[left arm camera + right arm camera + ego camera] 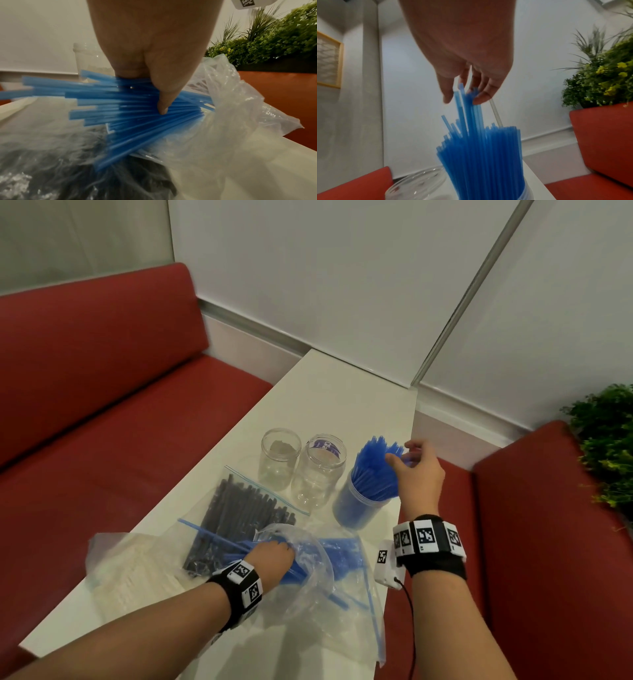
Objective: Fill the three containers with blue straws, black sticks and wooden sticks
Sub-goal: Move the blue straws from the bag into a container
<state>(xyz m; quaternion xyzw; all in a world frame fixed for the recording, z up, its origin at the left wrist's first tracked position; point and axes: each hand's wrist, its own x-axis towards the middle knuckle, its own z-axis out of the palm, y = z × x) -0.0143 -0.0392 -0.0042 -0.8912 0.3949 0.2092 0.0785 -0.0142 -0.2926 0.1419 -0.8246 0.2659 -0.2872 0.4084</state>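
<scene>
Three clear jars stand on the white table (329, 392). The left jar (279, 457) and the middle jar (320, 470) are empty. The right jar (356, 505) is packed with upright blue straws (373, 470) (481, 155). My right hand (411, 463) (464, 97) is above it and holds the tops of a few raised straws between thumb and fingers. My left hand (274, 556) (150, 94) reaches into a clear plastic bag (308, 570) (231, 108) and grips a fanned bunch of blue straws (102, 102). A zip bag of black sticks (239, 518) and a bag of wooden sticks (144, 566) lie to its left.
Red benches (102, 405) (548, 525) flank the narrow table on both sides. A green plant (609, 440) stands behind the right bench. The table's far end meets a white wall (342, 285). The right jar is close to the table's right edge.
</scene>
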